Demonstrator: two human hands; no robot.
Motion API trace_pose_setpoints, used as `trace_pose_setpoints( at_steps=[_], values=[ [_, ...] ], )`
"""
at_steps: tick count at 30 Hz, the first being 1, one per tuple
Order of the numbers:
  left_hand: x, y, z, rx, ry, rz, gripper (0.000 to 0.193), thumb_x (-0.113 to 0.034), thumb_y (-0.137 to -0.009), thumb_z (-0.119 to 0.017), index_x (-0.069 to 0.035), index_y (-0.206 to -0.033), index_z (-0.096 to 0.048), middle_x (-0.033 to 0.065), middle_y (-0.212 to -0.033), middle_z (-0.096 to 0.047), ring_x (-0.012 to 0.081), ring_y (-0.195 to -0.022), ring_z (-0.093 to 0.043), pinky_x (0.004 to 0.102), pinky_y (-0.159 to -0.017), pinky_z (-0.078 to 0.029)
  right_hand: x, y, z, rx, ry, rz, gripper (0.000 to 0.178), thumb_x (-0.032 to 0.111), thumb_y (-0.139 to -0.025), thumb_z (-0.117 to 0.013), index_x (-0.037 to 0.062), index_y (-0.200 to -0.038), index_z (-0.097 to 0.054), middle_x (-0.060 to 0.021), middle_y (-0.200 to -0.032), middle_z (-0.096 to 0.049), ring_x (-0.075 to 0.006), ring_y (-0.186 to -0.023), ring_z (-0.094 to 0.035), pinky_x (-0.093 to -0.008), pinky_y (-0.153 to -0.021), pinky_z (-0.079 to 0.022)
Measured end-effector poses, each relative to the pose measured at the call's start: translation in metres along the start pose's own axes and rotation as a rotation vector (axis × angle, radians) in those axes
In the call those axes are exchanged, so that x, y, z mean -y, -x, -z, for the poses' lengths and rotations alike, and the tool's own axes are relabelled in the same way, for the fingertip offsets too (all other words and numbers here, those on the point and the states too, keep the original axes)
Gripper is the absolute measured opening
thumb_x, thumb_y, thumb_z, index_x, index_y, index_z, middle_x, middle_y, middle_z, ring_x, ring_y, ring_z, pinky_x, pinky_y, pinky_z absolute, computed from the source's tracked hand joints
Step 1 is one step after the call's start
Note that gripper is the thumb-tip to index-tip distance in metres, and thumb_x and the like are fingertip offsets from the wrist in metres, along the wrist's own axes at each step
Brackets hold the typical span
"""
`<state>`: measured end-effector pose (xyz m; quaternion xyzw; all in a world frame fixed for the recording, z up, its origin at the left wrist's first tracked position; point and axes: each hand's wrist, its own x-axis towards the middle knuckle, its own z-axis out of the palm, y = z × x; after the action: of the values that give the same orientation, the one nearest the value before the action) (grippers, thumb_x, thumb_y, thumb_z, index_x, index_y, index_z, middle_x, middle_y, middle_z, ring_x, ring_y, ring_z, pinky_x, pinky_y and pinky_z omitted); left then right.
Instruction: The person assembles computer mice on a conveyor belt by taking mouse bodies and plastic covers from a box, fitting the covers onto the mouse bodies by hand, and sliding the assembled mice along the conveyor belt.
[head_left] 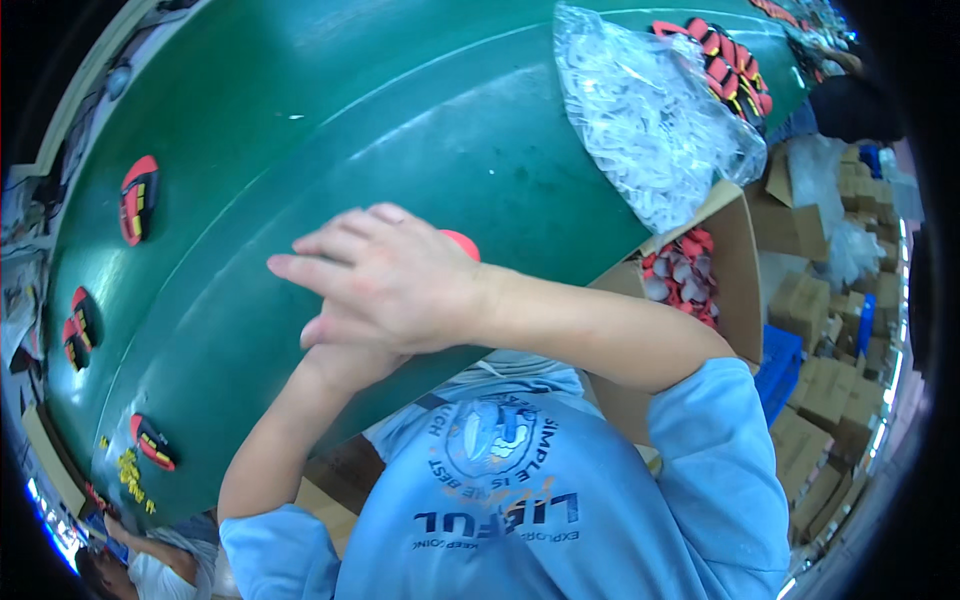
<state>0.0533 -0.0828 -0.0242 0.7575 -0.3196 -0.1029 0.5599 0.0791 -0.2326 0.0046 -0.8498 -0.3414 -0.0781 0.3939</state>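
Note:
My right hand (390, 280) reaches across to the left over the green work surface, its fingers apart and slightly blurred. It lies over my left hand (352, 366), of which little more than the wrist shows; the left fingers are hidden. Just behind my right wrist the rounded end of a red piece (461, 243) sticks out. The rest of that piece is covered, so I cannot tell whether a hand touches it.
Red-and-black parts with yellow marks (139, 200) lie along the left of the green surface (300, 170). A clear bag of translucent pieces (650, 120) and a pile of red-black parts (725, 65) are far right. A carton (738, 270) holds red and grey pieces. People work at both sides.

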Motion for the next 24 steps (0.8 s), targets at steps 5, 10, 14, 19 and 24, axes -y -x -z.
trace_pose_setpoints(
  at_steps=[5, 10, 14, 19, 24],
  values=[
    [-0.002, -0.006, 0.004, 0.032, -0.092, 0.046, 0.040, -0.013, -0.095, -0.073, -0.006, -0.135, -0.072, 0.0154, -0.139, -0.072, 0.0381, -0.137, -0.064, 0.0508, -0.114, -0.051, -0.003, -0.001, 0.008, -0.018, -0.031, -0.009, 0.065, 0.055, -0.080, -0.086, 0.0152, -0.129, -0.073, -0.0021, -0.114, -0.073, -0.0252, -0.106, -0.064, -0.0423, -0.086, -0.045],
    [-0.006, -0.021, 0.008, 0.107, -0.261, 0.044, 0.039, -0.012, -0.095, -0.073, -0.005, -0.134, -0.072, 0.0164, -0.138, -0.072, 0.0392, -0.135, -0.065, 0.0512, -0.114, -0.052, 0.000, 0.002, 0.014, -0.043, -0.020, 0.010, 0.064, 0.062, -0.075, -0.086, 0.0152, -0.116, -0.075, -0.0010, -0.103, -0.070, -0.0250, -0.099, -0.062, -0.0413, -0.081, -0.043],
    [0.000, -0.030, 0.016, 0.087, -0.506, -0.101, 0.039, -0.011, -0.095, -0.073, -0.004, -0.134, -0.072, 0.0173, -0.137, -0.072, 0.0401, -0.134, -0.065, 0.0516, -0.114, -0.052, -0.012, -0.003, 0.013, -0.080, -0.028, 0.116, 0.052, 0.056, -0.083, -0.085, 0.0134, -0.111, -0.076, -0.0032, -0.100, -0.071, -0.0268, -0.096, -0.063, -0.0424, -0.083, -0.046],
    [0.011, -0.055, 0.040, -0.127, -0.822, -0.348, 0.040, -0.004, -0.093, -0.073, 0.000, -0.133, -0.071, 0.0202, -0.132, -0.075, 0.0439, -0.129, -0.068, 0.0536, -0.113, -0.052, -0.025, 0.031, 0.097, -0.508, -0.182, 0.077, 0.019, 0.021, -0.091, -0.083, 0.0088, -0.105, -0.079, -0.0081, -0.100, -0.078, -0.0289, -0.091, -0.070, -0.0416, -0.084, -0.055],
    [0.071, -0.098, 0.126, -0.352, -1.079, 0.085, 0.061, -0.012, -0.099, -0.075, -0.003, -0.156, -0.055, 0.0282, -0.168, -0.044, 0.0475, -0.153, -0.045, 0.0513, -0.125, -0.039, -0.135, 0.098, 0.256, -0.603, 0.463, -0.120, 0.012, 0.010, -0.094, -0.080, 0.0053, -0.106, -0.081, -0.0072, -0.094, -0.080, -0.0255, -0.091, -0.075, -0.0379, -0.085, -0.056]
  ],
)
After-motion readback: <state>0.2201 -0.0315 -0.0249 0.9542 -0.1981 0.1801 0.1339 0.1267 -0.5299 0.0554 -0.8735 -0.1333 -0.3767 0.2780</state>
